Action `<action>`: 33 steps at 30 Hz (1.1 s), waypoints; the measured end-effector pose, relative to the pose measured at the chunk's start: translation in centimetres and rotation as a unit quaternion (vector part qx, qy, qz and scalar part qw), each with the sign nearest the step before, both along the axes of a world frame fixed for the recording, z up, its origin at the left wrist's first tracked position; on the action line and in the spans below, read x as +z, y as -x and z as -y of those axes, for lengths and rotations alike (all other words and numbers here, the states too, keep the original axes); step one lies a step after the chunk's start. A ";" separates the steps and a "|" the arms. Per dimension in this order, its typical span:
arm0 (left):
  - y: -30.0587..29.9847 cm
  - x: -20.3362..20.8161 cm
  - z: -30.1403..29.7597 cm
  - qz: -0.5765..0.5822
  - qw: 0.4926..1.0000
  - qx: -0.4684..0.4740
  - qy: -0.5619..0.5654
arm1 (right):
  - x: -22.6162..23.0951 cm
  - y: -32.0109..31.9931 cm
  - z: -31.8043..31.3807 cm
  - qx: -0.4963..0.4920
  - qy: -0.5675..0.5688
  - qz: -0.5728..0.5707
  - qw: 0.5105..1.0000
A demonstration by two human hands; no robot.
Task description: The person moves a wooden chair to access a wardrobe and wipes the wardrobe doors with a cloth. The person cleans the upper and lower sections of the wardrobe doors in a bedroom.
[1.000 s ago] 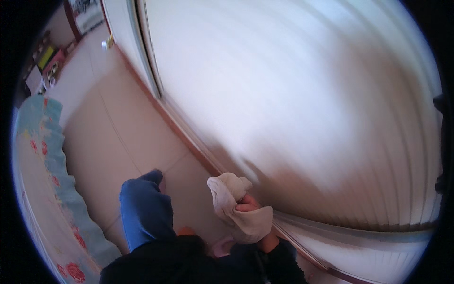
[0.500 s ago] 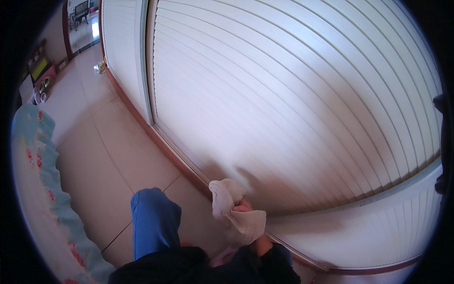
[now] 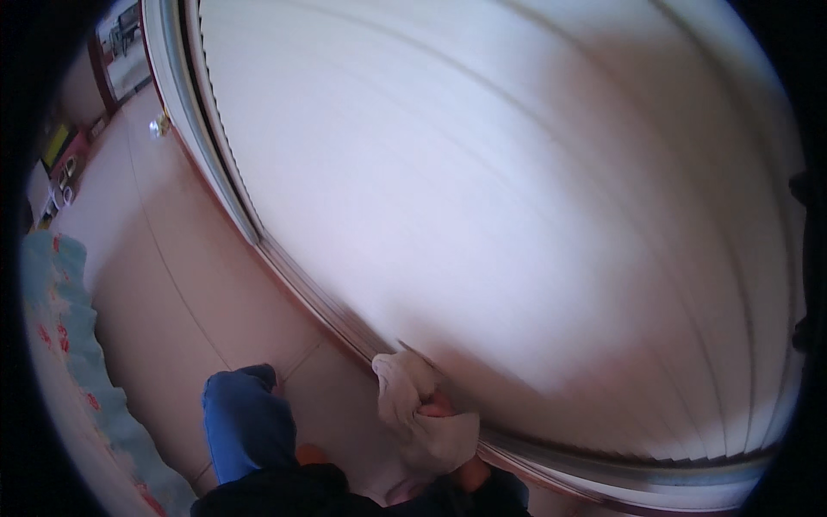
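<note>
My right hand (image 3: 438,404) is wrapped round a pale beige cloth (image 3: 405,388), and its folds cover most of my fingers. The cloth hangs in loose folds over the wrist. Just beyond it stands a large white slatted door panel (image 3: 448,215), low along its bottom edge. Whether the cloth touches the panel I cannot tell. A dark sleeve covers my right forearm (image 3: 487,484). My left hand does not show.
My knee in blue trousers (image 3: 245,422) is at the lower left. A metal track (image 3: 323,319) runs along the panel's foot beside the tiled floor (image 3: 189,276). At left hangs a flowered blue-edged fabric (image 3: 77,327). Shoes (image 3: 62,185) lie farther back.
My view has moved closer to the panel, which fills more of the picture. My right hand, still holding the cloth, sits slightly lower in view.
</note>
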State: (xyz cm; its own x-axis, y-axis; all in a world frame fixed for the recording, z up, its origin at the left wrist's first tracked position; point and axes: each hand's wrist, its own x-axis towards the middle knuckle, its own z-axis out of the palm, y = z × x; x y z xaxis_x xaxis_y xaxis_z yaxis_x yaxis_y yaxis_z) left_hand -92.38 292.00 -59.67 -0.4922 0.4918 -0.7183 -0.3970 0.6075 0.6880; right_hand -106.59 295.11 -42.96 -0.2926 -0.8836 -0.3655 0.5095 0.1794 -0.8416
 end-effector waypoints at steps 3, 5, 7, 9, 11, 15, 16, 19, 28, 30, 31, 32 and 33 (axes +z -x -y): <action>0.0 0.1 0.6 0.001 1.000 -0.021 0.010 | 0.2 -0.1 -0.1 -0.019 -0.020 0.079 0.997; 0.2 -0.1 0.9 -0.005 1.000 -0.025 0.011 | 0.0 -0.2 -0.4 -0.007 0.027 0.055 0.998; 0.3 -0.3 1.2 -0.010 0.999 -0.037 0.017 | -0.4 -0.4 -0.9 -0.018 0.043 0.054 0.997; 0.5 -0.6 1.7 -0.012 0.998 -0.053 0.021 | -1.1 -0.7 -1.4 -0.027 0.027 0.029 0.999; 0.9 -0.8 2.5 -0.010 0.997 -0.068 0.022 | -2.0 -0.7 -1.8 -0.024 -0.015 -0.013 1.000; 1.8 -1.5 3.3 -0.021 0.997 -0.076 0.021 | -4.2 -0.6 -2.1 -0.013 0.026 -0.139 0.990; 1.9 -1.8 3.4 -0.023 0.997 -0.076 0.020 | -4.6 -0.6 -2.2 -0.043 0.049 -0.090 0.994; 1.7 -2.5 3.5 -0.038 0.995 -0.087 0.019 | -4.6 -0.4 -2.6 -0.072 0.093 -0.061 0.991; 1.6 7.1 6.0 -0.099 0.991 0.069 -0.056 | 3.9 -3.0 -3.5 -0.062 0.138 -0.455 0.877; 2.2 12.4 7.3 -0.274 0.954 0.076 -0.099 | 6.7 -3.8 -5.0 -0.109 0.154 -0.523 0.831; 2.7 15.0 7.8 -0.368 0.921 0.037 -0.122 | 8.2 -3.8 -6.1 -0.113 0.131 -0.565 0.807; 3.2 17.6 8.4 -0.353 0.930 0.042 -0.096 | 9.6 -3.6 -7.0 -0.140 0.088 -0.608 0.776; 3.3 19.9 9.1 -0.321 0.931 0.112 -0.130 | 10.6 -3.6 -7.4 -0.159 0.031 -0.608 0.777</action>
State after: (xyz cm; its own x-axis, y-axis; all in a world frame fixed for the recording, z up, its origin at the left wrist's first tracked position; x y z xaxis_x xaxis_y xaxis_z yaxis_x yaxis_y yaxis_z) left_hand -95.64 282.92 -39.73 -0.8900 0.4421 -0.1114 0.0502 0.3380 0.9398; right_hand -103.01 302.55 -32.40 -0.5962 -0.7004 0.3924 -0.6585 0.1471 -0.7380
